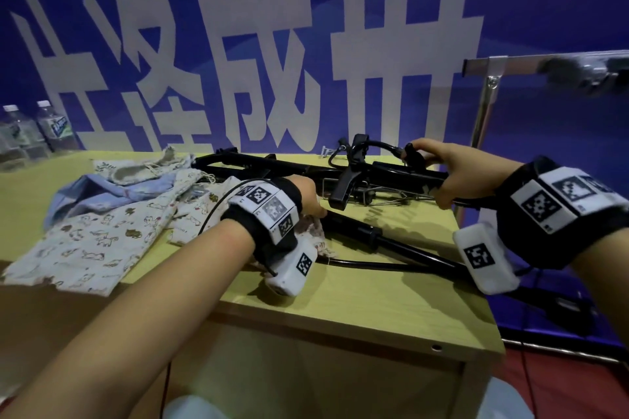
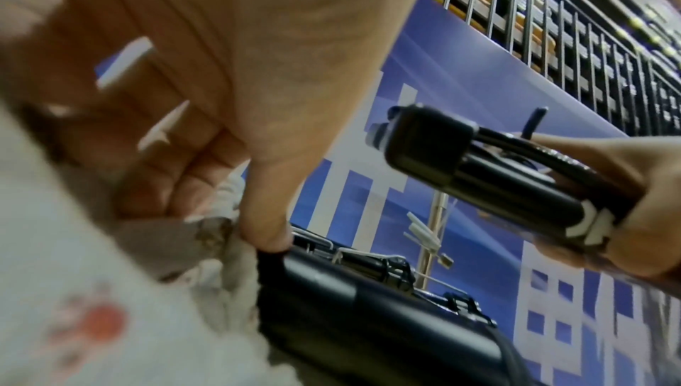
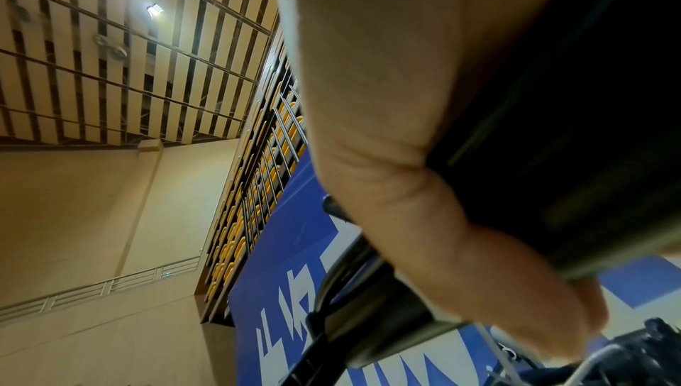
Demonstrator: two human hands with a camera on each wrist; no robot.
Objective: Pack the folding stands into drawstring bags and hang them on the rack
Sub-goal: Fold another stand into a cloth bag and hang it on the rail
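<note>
My left hand [image 1: 311,202] pinches the mouth of a printed drawstring bag [image 1: 316,231] at the end of a black folding stand [image 1: 371,235] lying across the table's right half. In the left wrist view its fingers [image 2: 265,226] gather the bag's cloth [image 2: 221,246] against the end of that stand [image 2: 331,305]. My right hand [image 1: 452,170] grips a second black folding stand [image 1: 401,175] over the pile at the back, also seen as the right hand [image 2: 626,217] holding the stand [image 2: 479,182] off the table. The right wrist view shows my curled fingers [image 3: 497,290] around the stand [image 3: 368,319].
Several loose printed bags [image 1: 95,241] and a blue one [image 1: 88,194] lie on the left of the wooden table [image 1: 357,309]. A metal rack [image 1: 490,105] stands at the right behind the table. Water bottles [image 1: 51,126] stand at the far left.
</note>
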